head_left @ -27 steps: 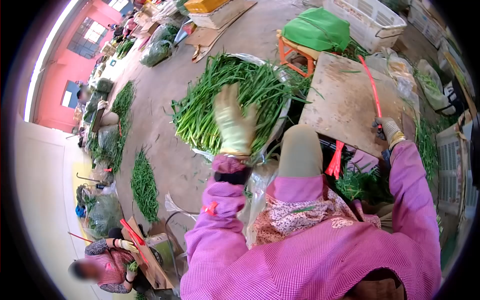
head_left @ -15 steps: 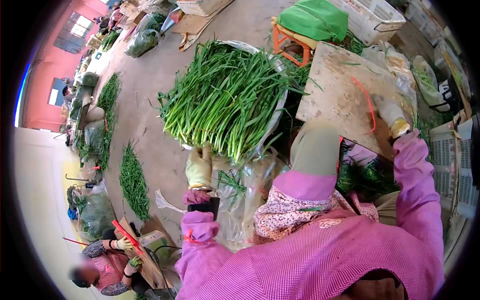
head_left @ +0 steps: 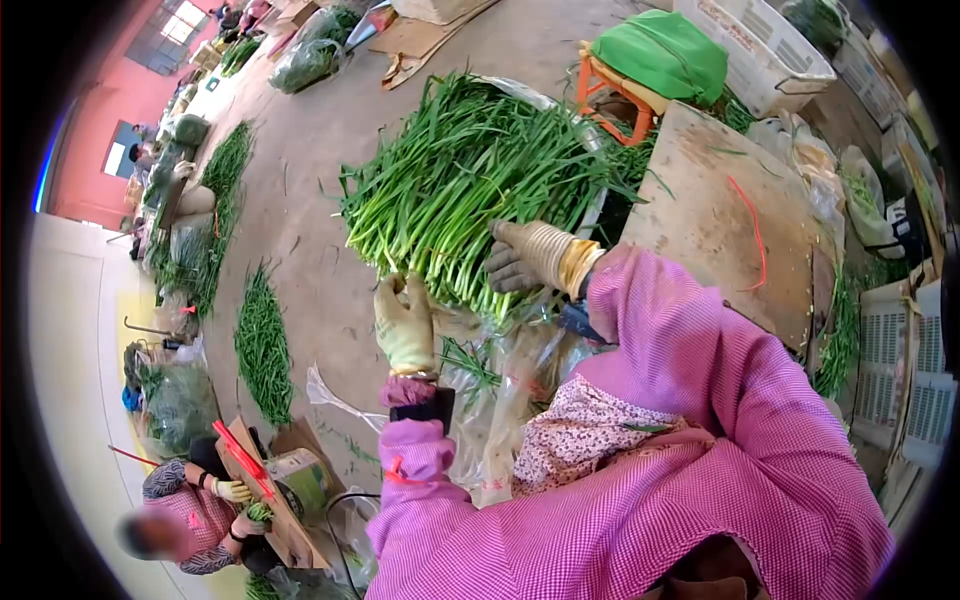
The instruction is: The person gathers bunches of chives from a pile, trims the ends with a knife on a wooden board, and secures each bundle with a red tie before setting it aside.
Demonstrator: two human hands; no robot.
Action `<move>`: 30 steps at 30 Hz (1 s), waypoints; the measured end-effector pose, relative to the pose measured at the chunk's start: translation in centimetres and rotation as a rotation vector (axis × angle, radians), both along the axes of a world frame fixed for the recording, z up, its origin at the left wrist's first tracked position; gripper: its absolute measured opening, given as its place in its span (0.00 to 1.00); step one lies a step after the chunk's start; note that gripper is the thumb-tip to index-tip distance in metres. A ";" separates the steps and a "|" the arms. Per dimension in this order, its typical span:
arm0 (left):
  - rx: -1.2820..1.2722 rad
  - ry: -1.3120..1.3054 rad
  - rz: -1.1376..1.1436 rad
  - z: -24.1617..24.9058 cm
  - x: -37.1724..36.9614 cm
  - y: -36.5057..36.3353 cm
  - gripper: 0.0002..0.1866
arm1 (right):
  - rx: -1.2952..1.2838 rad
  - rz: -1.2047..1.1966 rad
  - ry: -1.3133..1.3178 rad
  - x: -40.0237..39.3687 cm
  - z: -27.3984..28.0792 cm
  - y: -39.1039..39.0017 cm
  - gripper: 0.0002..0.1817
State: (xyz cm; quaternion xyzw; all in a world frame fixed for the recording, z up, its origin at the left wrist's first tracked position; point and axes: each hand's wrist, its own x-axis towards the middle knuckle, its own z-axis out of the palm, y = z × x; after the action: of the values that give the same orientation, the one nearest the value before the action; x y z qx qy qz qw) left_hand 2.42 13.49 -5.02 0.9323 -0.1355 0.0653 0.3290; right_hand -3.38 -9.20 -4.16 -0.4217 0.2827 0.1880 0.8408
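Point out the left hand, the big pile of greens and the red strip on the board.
Left hand (head_left: pixel 406 328): head view, middle of the glove.
Pile of greens (head_left: pixel 490 160): head view, mid-pile leaves.
Red strip (head_left: pixel 757 230): head view, its middle.

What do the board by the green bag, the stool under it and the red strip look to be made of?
The board looks like wood, matte and stained, with a worn tan face. The stool has a smooth orange frame, likely plastic, though painted metal is possible. The red strip seems a thin plastic tie: bright, narrow and bent.
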 end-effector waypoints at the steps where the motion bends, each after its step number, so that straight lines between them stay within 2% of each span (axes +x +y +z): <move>1: 0.003 0.105 -0.011 -0.3 1.8 0.1 0.27 | 0.071 0.038 0.023 0.5 -0.6 0.4 0.43; 3: 0.063 0.344 0.031 -1.5 5.3 -0.3 0.35 | 0.241 -0.016 0.096 1.9 -1.5 1.7 0.46; 5: 0.010 0.456 -0.041 -3.9 7.8 -1.1 0.37 | 0.358 -0.088 0.122 2.9 -3.1 2.9 0.48; 6: -0.004 0.501 -0.065 -4.4 8.1 -2.0 0.37 | 0.318 -0.057 0.134 3.1 -2.5 3.3 0.47; 7: 0.144 0.594 0.020 -4.7 8.5 -2.5 0.38 | 0.268 -0.027 0.114 4.0 -3.5 3.8 0.46; 10: 0.095 0.490 -0.078 -6.4 7.7 -3.5 0.38 | 0.189 -0.032 0.093 6.3 -6.5 5.2 0.46; 11: 0.302 0.276 -0.283 -7.1 7.3 -3.7 0.35 | 0.156 -0.063 0.097 6.7 -7.5 5.5 0.46; 12: 0.231 0.218 -0.188 -3.3 4.3 -6.0 0.29 | 0.121 -0.093 0.099 6.8 -7.9 5.8 0.47; 13: 0.224 0.105 -0.220 -3.3 3.4 -6.6 0.26 | 0.111 -0.270 0.036 5.0 -5.2 5.9 0.44; 14: 0.212 -0.011 -0.253 -3.3 2.9 -7.1 0.23 | 0.252 -0.343 0.057 4.9 -5.8 5.4 0.41; 15: 0.275 -0.090 -0.288 -3.0 2.3 -7.7 0.19 | 0.277 -0.324 0.039 4.4 -6.4 4.7 0.42; 16: 0.258 -0.063 -0.347 -1.9 1.5 -8.1 0.19 | 0.303 -0.308 0.026 3.7 -6.4 4.0 0.43; 17: 0.251 -0.047 -0.393 -0.7 0.7 -8.2 0.20 | 0.275 -0.363 0.089 3.3 -6.3 3.6 0.38; 18: 0.246 -0.035 -0.435 0.0 0.1 -8.1 0.21 | 0.270 -0.366 0.091 2.7 -5.9 3.6 0.38; 20: 0.267 0.021 -0.454 -0.1 0.1 -6.5 0.22 | 0.066 -0.459 0.048 1.8 -5.1 4.1 0.39; 21: 0.210 0.095 -0.493 0.2 0.6 -5.4 0.21 | 0.025 -0.397 0.005 2.0 -5.7 4.2 0.42; 22: 0.058 0.208 -0.491 -0.4 1.4 -3.9 0.18 | 0.022 -0.256 0.062 3.0 -8.4 4.0 0.46; 24: 0.213 0.435 -0.324 3.2 2.5 -2.3 0.16 | 0.127 -0.271 0.172 4.6 -10.8 4.4 0.48; 26: 0.201 0.051 -0.231 5.2 4.2 -1.7 0.16 | 0.141 -0.241 0.085 4.7 -11.2 4.5 0.47; 27: 0.123 0.177 -0.164 7.7 4.6 -2.7 0.20 | 0.144 -0.239 0.107 4.8 -11.2 4.4 0.46; 28: 0.176 0.223 -0.143 8.0 6.0 -3.4 0.27 | 0.145 -0.235 0.128 4.9 -11.2 4.4 0.45; 30: 0.284 0.473 -0.239 8.0 7.9 -5.6 0.39 | 0.168 -0.234 0.117 4.8 -11.6 4.5 0.44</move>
State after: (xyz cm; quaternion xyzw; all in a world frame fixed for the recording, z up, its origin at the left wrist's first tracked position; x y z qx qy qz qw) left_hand 10.29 7.93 2.94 0.9357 -0.1717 -0.2127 0.2232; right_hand 1.43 -4.66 -15.75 -0.3023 0.3618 0.1361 0.8713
